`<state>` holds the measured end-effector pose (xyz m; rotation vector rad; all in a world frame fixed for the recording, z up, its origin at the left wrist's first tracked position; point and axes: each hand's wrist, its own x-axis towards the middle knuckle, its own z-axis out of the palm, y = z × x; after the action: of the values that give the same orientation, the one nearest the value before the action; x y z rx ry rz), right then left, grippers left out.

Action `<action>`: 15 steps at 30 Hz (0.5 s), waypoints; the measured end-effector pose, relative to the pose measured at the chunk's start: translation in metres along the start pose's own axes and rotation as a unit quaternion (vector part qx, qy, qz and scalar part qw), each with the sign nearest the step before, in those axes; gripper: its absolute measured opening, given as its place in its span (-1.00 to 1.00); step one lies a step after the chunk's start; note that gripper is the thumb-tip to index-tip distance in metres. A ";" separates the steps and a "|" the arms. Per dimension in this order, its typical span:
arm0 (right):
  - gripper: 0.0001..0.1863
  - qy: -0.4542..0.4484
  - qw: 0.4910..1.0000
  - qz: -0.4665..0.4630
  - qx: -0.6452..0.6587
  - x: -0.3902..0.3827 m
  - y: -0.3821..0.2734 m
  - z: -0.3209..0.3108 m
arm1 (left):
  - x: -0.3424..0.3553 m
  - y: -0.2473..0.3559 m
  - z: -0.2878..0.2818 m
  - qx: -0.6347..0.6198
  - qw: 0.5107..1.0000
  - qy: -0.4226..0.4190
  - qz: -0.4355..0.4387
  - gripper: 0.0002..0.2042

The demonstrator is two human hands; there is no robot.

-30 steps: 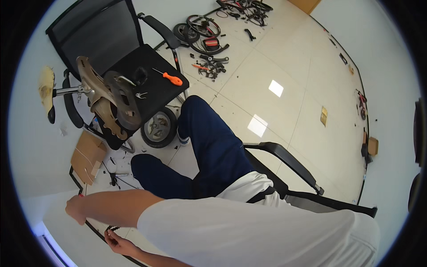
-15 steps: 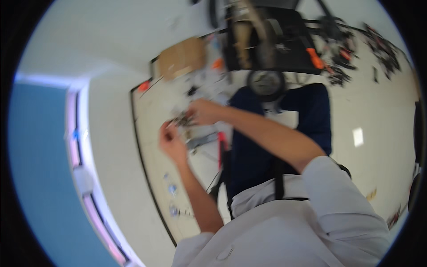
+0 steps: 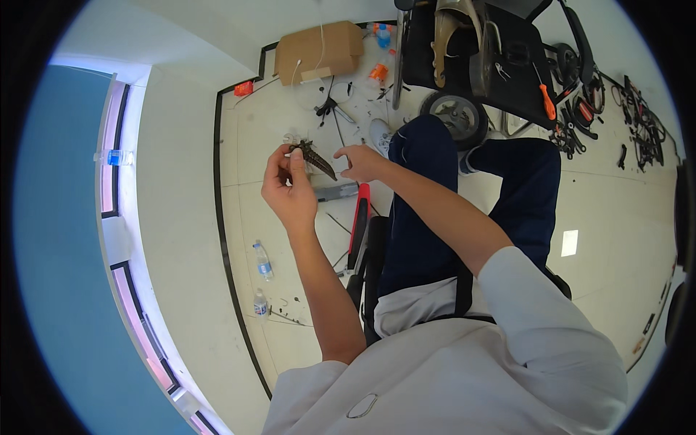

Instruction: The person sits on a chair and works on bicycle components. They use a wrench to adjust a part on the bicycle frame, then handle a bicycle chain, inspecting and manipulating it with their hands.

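My left hand (image 3: 288, 181) pinches a dark, ridged metal piece (image 3: 317, 159), which looks like bicycle chain, and holds it tilted over the floor at the left of my legs. Just to the right of it, my right hand (image 3: 359, 163) is apart from the piece, with its index finger bent out and nothing visible in its fingers. Below both hands lie a grey bar (image 3: 336, 193) and a long red and black object (image 3: 358, 228) beside my seat.
A black chair (image 3: 522, 87) ahead bears brown parts (image 3: 446, 43) and an orange screwdriver (image 3: 547, 101); a wheel (image 3: 460, 123) lies beneath it. A cardboard box (image 3: 319, 51), plastic bottles (image 3: 262, 262) and bicycle parts (image 3: 638, 123) are on the floor. A windowed wall (image 3: 122, 297) bounds the left.
The view has swung left and down, bringing the chair to the top right. Half a second ago both hands were at the metal piece; now my right hand has come away to the right.
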<state>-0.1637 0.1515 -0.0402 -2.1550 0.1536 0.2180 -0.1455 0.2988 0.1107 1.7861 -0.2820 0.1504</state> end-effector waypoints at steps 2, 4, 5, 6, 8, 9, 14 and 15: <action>-0.51 -0.048 0.998 0.043 0.029 0.005 -0.003 0.010 | 0.001 0.000 -0.003 -0.013 1.000 0.000 0.003 -0.81; -0.56 -0.058 0.996 0.051 0.038 0.009 -0.006 0.015 | 0.003 0.000 -0.008 -0.020 1.000 -0.004 0.012 -0.80; -0.59 -0.048 0.998 0.038 0.032 0.010 -0.005 0.019 | 0.002 0.002 -0.010 -0.019 1.000 -0.004 0.008 -0.80; -0.61 -0.039 0.999 0.026 0.026 0.010 -0.003 0.021 | 0.002 0.002 -0.012 -0.018 1.000 -0.004 0.004 -0.80; -0.65 -0.043 0.998 0.029 0.017 0.009 0.001 0.023 | 0.003 -0.002 -0.016 -0.003 1.000 -0.003 0.009 -0.81; -0.66 -0.046 0.998 0.030 0.013 0.008 0.001 0.022 | 0.003 0.000 -0.019 0.007 1.000 -0.002 0.008 -0.81; -0.74 0.009 0.999 0.009 -0.043 0.010 0.029 0.015 | 0.007 -0.002 -0.024 0.021 1.000 0.007 -0.005 -0.82; -0.74 -0.005 0.998 0.026 -0.049 0.010 0.030 0.011 | 0.007 -0.002 -0.024 0.010 1.000 0.012 0.000 -0.83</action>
<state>-0.1606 0.1434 -0.0722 -2.2488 0.1978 0.2705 -0.1371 0.3220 0.1163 1.8037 -0.2643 0.1748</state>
